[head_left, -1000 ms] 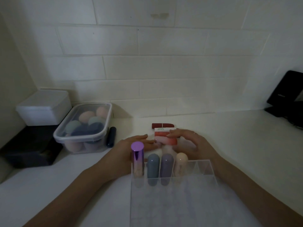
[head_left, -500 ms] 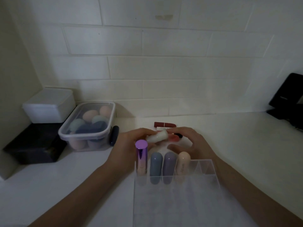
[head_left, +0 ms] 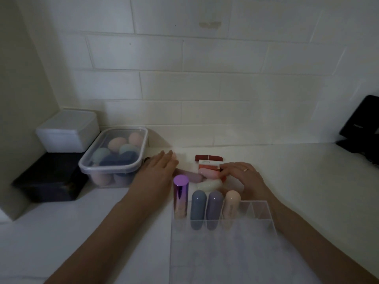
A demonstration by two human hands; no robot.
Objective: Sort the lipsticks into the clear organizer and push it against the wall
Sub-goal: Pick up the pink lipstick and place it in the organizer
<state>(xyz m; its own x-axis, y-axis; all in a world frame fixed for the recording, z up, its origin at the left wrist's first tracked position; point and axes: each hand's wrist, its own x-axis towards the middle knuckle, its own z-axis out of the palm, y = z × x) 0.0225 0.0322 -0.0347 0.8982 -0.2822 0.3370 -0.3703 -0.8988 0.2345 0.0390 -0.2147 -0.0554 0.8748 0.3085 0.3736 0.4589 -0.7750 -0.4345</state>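
The clear organizer (head_left: 260, 210) stands near me on the white counter. Its back row holds a shiny purple tube (head_left: 180, 196), a grey-blue one (head_left: 198, 206), a lilac one (head_left: 215, 206) and a peach one (head_left: 232, 203), all upright. Loose lipsticks lie behind it: a dark red one (head_left: 208, 157), a white-labelled red one (head_left: 208, 163), a pink one (head_left: 208, 173), a mauve one (head_left: 193, 177) and a white one (head_left: 210, 185). My left hand (head_left: 160, 171) is flat and empty, reaching left toward a dark tube mostly hidden under it. My right hand (head_left: 242, 175) touches the pink lipstick with its fingertips.
A lidded clear tub (head_left: 114, 158) of makeup sponges sits at the left, beside a white box (head_left: 67, 132) stacked on a black box (head_left: 49, 179). A black object (head_left: 363, 124) leans at the right. The tiled wall (head_left: 205, 89) rises behind the counter.
The white lipstick that both hands held up now lies on the counter. My left hand has moved left toward the tub. My right hand has dropped onto the pink lipstick.
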